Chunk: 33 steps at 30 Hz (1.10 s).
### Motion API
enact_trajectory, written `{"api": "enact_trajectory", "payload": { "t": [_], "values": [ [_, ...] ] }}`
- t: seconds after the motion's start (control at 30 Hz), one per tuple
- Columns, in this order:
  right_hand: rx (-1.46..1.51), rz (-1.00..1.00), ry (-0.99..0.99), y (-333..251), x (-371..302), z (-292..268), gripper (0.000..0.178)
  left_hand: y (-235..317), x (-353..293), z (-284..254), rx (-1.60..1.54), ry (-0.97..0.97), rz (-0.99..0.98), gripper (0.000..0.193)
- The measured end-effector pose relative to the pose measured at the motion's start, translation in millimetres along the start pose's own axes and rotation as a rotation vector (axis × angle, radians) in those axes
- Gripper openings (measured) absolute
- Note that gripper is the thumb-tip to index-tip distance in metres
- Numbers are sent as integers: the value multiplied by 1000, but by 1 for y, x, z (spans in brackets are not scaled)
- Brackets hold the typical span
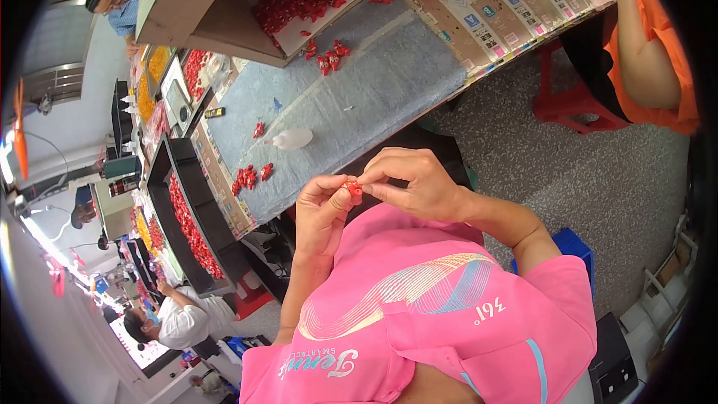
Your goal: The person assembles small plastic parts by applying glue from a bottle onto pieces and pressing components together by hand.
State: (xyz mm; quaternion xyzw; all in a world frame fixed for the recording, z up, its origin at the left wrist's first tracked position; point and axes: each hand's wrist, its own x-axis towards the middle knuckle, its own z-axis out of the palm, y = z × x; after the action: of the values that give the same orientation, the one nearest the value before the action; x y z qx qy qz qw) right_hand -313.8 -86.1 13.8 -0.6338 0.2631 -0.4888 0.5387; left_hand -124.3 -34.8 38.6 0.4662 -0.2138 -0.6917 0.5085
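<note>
My left hand [320,217] pinches a small shiny red plastic piece [354,188] between thumb and fingers, just off the table's near edge. From the right, my right hand [415,183] meets it, thumb and forefinger closed at the piece's edge; whether something tiny sits between those fingertips is too small to tell. On the blue-grey table top [374,90] beyond lie a small cluster of red pieces [245,178], a single one [259,129] and a translucent squeeze bottle [292,138] on its side. Further off is another group of red pieces [329,58].
A large box [217,26] spills many red pieces at the far side. To the left stands a black tray [213,217] filled with red pieces. One person in orange [658,67] sits at the right, another in white [191,318] at the left. A red stool [568,112] stands under the table's right side.
</note>
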Motion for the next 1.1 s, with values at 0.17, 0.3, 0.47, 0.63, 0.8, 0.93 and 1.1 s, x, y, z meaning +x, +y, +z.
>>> {"api": "enact_trajectory", "payload": {
  "t": [0.17,0.3,0.47,0.63,0.8,0.93,1.1],
  "values": [
    [16,30,22,11,11,-12,13,9,20,10,8,25,-68,15],
    [-4,39,23,15,15,-12,13,16,27,9,19,25,-91,16],
    [-17,28,50,11,15,-4,13,14,26,0,25,-1,-102,16],
    [-40,-3,39,4,5,19,13,12,7,-19,-14,-41,-58,17],
    [-84,-25,-17,-4,4,49,13,10,-19,-45,-79,-21,5,17],
    [-105,-21,-93,-3,5,67,13,7,-32,-61,-140,16,39,17],
    [-139,19,-128,-5,8,79,11,3,-35,-74,-196,15,58,17]
  ]
}}
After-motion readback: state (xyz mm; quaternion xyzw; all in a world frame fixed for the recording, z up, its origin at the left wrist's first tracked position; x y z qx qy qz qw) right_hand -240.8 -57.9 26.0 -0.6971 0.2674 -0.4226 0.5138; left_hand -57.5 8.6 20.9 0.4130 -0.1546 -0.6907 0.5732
